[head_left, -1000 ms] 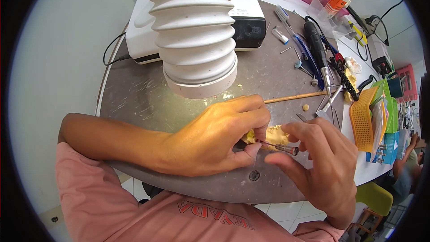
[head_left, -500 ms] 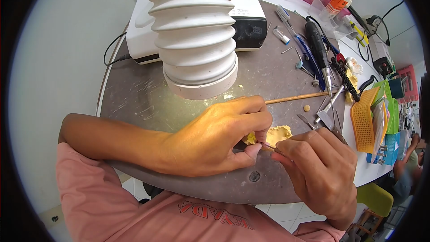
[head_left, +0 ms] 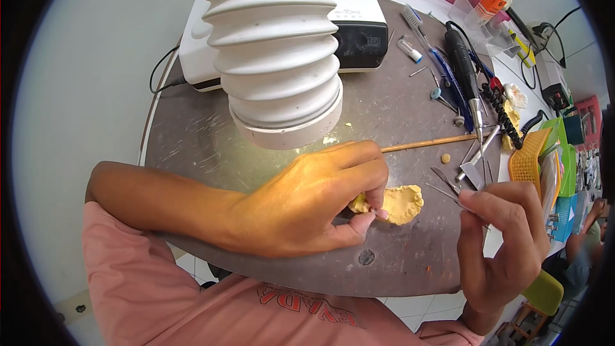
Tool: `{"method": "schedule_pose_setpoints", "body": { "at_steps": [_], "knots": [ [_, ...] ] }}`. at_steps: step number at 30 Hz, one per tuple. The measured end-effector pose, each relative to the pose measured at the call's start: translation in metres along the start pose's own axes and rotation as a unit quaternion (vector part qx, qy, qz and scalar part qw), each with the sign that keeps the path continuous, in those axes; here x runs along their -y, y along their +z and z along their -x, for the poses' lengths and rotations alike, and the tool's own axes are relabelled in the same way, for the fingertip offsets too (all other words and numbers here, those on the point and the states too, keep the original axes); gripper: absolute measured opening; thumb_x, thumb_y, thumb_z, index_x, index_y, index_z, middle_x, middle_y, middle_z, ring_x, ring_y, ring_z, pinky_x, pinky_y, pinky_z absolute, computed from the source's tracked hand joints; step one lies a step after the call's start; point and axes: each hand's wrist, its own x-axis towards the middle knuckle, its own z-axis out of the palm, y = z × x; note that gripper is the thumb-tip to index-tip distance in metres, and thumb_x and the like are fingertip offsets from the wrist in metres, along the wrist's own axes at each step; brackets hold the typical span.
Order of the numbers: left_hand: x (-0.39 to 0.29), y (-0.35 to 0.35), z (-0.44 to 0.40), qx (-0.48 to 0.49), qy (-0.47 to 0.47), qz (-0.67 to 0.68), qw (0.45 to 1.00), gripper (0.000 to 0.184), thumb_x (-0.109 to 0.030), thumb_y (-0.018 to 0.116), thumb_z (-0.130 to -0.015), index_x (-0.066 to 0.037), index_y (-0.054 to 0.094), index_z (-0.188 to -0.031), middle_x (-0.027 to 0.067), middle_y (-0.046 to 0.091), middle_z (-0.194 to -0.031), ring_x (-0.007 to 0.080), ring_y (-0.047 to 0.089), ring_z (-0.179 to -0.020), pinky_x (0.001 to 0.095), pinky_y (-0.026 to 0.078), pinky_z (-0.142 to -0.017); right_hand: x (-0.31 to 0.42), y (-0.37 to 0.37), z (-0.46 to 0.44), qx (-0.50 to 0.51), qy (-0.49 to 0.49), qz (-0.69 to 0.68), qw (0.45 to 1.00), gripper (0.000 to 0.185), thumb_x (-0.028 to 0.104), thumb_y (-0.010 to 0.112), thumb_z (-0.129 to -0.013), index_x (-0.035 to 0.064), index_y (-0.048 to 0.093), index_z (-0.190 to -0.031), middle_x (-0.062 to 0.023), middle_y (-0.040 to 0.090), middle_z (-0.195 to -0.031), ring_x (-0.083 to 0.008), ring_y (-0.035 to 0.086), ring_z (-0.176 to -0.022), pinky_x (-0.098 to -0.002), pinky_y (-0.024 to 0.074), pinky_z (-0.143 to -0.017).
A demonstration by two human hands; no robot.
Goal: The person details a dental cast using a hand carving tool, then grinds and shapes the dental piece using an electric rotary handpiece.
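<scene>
A yellow plaster dental cast (head_left: 403,204) lies on the grey work mat, its left end partly behind my left hand. My left hand (head_left: 327,195) is closed in a pinch at that end, thumb and fingertips gripping the cast. Something tiny and pale shows between those fingertips, too small to name. My right hand (head_left: 506,237) is raised to the right of the cast and apart from it. Between its thumb and forefinger is a thin metal dental probe (head_left: 443,193), its tip pointing up and left.
A white ribbed suction hose (head_left: 275,57) hangs above my left hand. Right of it lie a handpiece (head_left: 462,64), a toothbrush (head_left: 416,25), a knife (head_left: 445,179) and a wooden stick (head_left: 429,143). A yellow basket (head_left: 528,157) stands at the right edge.
My right hand has moved away from the cast to the right, taking the probe with it. More of the cast shows now. My left hand stays nearly where it was.
</scene>
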Motion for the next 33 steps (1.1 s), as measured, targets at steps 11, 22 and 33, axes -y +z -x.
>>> {"method": "schedule_pose_setpoints", "body": {
  "at_steps": [11, 22, 33],
  "knots": [
    [0.000, 0.001, 0.000, -0.021, 0.012, -0.007, 1.000, 0.022, 0.008, 0.075, -0.069, -0.002, 0.064, -0.085, 0.0105, 0.060, -0.094, 0.0246, 0.063, -0.085, 0.0330, 0.052, -0.072, -0.037, 0.023, 0.018, 0.086, 0.062, -0.012, 0.994, 0.021, -0.013, 0.071, -0.071, -0.0030, 0.066, -0.089, -0.0135, 0.068, -0.084, -0.0248, 0.066, -0.077, -0.0315, 0.0506, -0.069],
    [0.001, 0.002, 0.002, -0.024, 0.020, -0.011, 0.999, 0.024, 0.007, 0.076, -0.070, -0.002, 0.063, -0.088, 0.0108, 0.060, -0.094, 0.0246, 0.063, -0.085, 0.0329, 0.053, -0.072, -0.003, 0.026, 0.003, 0.103, -0.035, -0.040, 0.993, 0.030, 0.008, 0.083, -0.069, 0.0016, 0.070, -0.095, -0.0127, 0.066, -0.088, -0.0269, 0.063, -0.073, -0.0350, 0.0489, -0.063],
    [0.003, 0.002, 0.002, -0.029, 0.015, -0.007, 0.999, 0.025, 0.003, 0.075, -0.075, -0.001, 0.059, -0.094, 0.0100, 0.059, -0.095, 0.0234, 0.062, -0.084, 0.0322, 0.053, -0.072, -0.006, 0.049, 0.008, 0.075, -0.004, -0.089, 0.993, 0.026, 0.005, 0.082, -0.065, 0.0071, 0.070, -0.088, -0.0046, 0.067, -0.084, -0.0203, 0.060, -0.066, -0.0321, 0.0475, -0.056]
  ]
}}
